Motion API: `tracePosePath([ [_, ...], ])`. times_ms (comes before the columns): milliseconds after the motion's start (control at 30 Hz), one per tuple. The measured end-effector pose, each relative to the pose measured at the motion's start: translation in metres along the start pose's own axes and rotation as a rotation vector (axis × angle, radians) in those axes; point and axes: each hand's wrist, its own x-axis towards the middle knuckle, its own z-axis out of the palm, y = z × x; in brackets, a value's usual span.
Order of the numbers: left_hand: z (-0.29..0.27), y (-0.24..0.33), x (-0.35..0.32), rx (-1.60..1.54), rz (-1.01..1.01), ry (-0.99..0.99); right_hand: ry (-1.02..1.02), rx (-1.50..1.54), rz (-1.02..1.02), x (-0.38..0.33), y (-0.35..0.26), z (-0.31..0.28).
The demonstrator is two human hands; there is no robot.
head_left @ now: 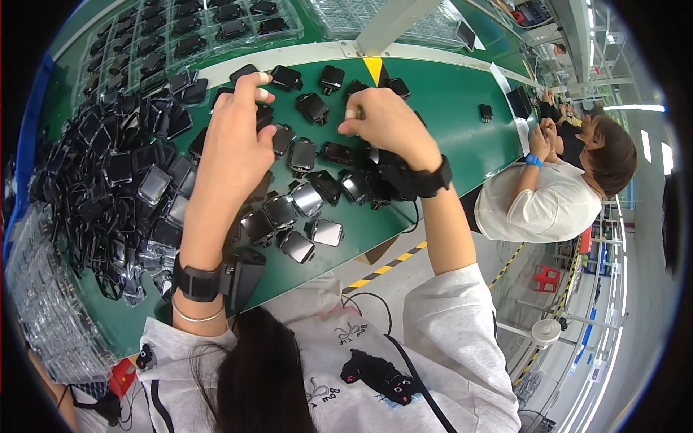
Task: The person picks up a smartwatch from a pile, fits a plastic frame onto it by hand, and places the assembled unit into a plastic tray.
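Observation:
Small black square electronic units with glossy faces lie about both hands on the green worktable (pixel 462 108). My left hand (pixel 234 141) reaches over them, thumb apart from the raised fingers, open and with nothing visible in it. Beside its fingertips are one black unit (pixel 286 78) and another (pixel 244 73). To the right, my right hand (pixel 393 126) is closed, its thumb and index fingertip close together, and no unit shows in them. Between the hands lie a dark unit (pixel 312 108) and a grey-faced unit (pixel 302 155). White covers wrap some fingertips.
A large heap of units (pixel 119 162) fills the left side. Clear plastic trays hold units at the back left (pixel 206 47); more trays (pixel 54 310) are stacked at the near left. A white post (pixel 393 29) rises behind. At the right, a co-worker in white (pixel 541 198) sits.

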Motion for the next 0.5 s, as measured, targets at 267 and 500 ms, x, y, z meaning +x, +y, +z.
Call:
tracePosePath([
  [267, -0.012, -0.005, -0.008, 0.058, 0.187, -0.117, 0.105, 0.395, -0.199, -0.010, -0.026, -0.005],
  [500, -0.005, -0.012, -0.013, 0.083, 0.169, -0.111, 0.231, 0.257, -0.182, -0.011, -0.058, 0.008],
])
